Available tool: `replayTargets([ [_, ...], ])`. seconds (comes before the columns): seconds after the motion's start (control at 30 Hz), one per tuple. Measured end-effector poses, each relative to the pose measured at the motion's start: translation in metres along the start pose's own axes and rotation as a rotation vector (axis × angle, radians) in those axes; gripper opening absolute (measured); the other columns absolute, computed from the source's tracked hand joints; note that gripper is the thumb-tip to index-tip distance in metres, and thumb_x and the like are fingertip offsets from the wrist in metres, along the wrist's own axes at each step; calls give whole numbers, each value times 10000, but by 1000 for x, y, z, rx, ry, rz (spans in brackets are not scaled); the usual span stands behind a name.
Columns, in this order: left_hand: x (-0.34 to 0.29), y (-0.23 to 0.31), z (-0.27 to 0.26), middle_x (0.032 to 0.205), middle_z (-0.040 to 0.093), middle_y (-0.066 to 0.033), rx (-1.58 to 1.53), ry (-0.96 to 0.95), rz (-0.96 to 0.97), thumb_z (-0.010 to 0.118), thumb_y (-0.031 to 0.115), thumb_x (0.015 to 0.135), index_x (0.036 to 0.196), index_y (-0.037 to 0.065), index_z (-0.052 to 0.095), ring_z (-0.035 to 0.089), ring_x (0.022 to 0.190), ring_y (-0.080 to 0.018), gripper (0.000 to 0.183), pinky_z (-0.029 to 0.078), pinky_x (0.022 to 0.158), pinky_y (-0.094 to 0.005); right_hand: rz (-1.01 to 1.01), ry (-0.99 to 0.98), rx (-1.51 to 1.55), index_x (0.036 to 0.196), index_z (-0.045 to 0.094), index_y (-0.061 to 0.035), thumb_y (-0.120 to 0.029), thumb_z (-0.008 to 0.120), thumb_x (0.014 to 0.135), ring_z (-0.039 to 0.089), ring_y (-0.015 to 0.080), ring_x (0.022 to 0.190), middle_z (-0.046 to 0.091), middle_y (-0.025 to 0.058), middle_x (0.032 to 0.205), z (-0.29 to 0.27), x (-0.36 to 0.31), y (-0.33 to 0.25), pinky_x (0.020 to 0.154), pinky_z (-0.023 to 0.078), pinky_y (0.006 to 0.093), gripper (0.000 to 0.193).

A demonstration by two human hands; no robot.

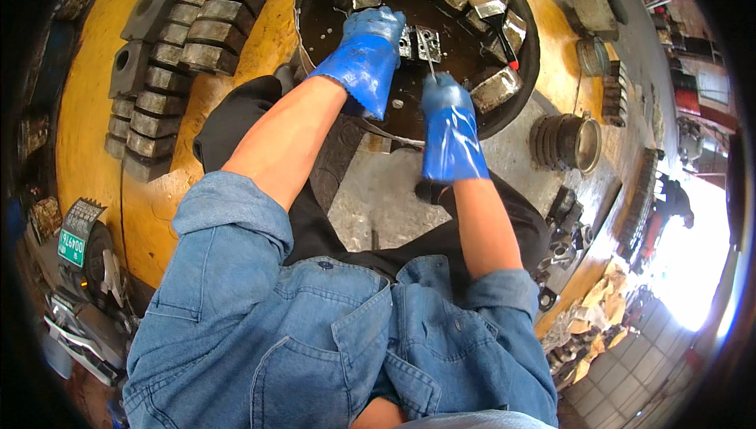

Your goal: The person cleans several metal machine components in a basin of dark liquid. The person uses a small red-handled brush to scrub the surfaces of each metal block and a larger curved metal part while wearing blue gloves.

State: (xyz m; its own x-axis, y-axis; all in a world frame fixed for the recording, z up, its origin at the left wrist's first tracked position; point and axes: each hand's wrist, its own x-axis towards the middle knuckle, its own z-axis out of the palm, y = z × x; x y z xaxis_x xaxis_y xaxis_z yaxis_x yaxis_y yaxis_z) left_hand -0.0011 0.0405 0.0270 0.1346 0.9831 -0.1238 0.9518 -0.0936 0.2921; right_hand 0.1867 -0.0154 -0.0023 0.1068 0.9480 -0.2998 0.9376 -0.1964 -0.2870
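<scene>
A wide round tub [529, 67] of dark liquid lies before me. Over its near part, my left hand [375, 26], in a blue rubber glove, is closed on a wet metal block with holes [429, 45]. My right hand [446, 97], gloved the same way, grips a slim metal rod [430, 64] whose far end reaches the block's face. Its tip is too small to make out. A flat brush [490, 10] with a black, red-ended handle rests on the metal blocks at the tub's right side. Another block [494, 89] sits against the near right wall.
Several rows of metal blocks [211, 45] stand on the yellow floor [93, 106] at the left. Ribbed metal cylinders [557, 142] sit right of the tub. Farther right are metal parts [561, 252] and crumpled brown paper [602, 311]. A scooter [98, 260] stands at the far left.
</scene>
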Motion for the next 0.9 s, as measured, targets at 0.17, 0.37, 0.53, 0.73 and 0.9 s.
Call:
replayTargets([
  [0.17, 2, 3, -1, 1240, 691, -153, 6, -29, -10, 896, 229, 708, 1216, 111, 681, 659, 1204, -340, 564, 539, 1000, -474, 26, -42, 169, 1165, 729, -138, -412, 505, 1029, 687, 435, 1074, 722, 230, 1130, 1, 1, 9, 932, 549, 512, 379],
  [0.37, -1, 0, 1, 1254, 683, -159, 10, -29, 5, 897, 243, 710, 1265, 113, 656, 660, 1206, -333, 618, 547, 993, -464, 36, -113, 182, 1145, 733, -108, -394, 497, 1024, 670, 445, 1095, 705, 240, 1155, -5, -5, 10, 961, 533, 508, 390],
  [0.53, 4, -4, 10, 1180, 714, -160, -24, 9, -9, 903, 241, 697, 1186, 94, 691, 678, 1169, -336, 553, 556, 978, -455, -39, -99, -47, 1201, 717, -83, -374, 539, 1053, 753, 285, 803, 762, 168, 937, -16, -7, 8, 748, 579, 425, 372],
  [0.73, 6, -6, 4, 1137, 729, -172, -55, 21, -1, 892, 236, 699, 1144, 70, 702, 695, 1129, -346, 511, 568, 953, -464, 19, -172, 39, 1185, 722, -120, -386, 505, 1031, 683, 367, 1087, 706, 196, 1181, -21, -19, 11, 955, 541, 481, 376],
  [0.9, 7, -15, 16, 1104, 733, -191, -61, 113, 22, 885, 212, 684, 1107, 58, 706, 694, 1107, -371, 485, 563, 936, -478, -50, -141, 85, 1081, 753, -99, -373, 536, 1016, 684, 418, 1070, 726, 211, 1113, -31, -12, 7, 932, 553, 477, 355],
])
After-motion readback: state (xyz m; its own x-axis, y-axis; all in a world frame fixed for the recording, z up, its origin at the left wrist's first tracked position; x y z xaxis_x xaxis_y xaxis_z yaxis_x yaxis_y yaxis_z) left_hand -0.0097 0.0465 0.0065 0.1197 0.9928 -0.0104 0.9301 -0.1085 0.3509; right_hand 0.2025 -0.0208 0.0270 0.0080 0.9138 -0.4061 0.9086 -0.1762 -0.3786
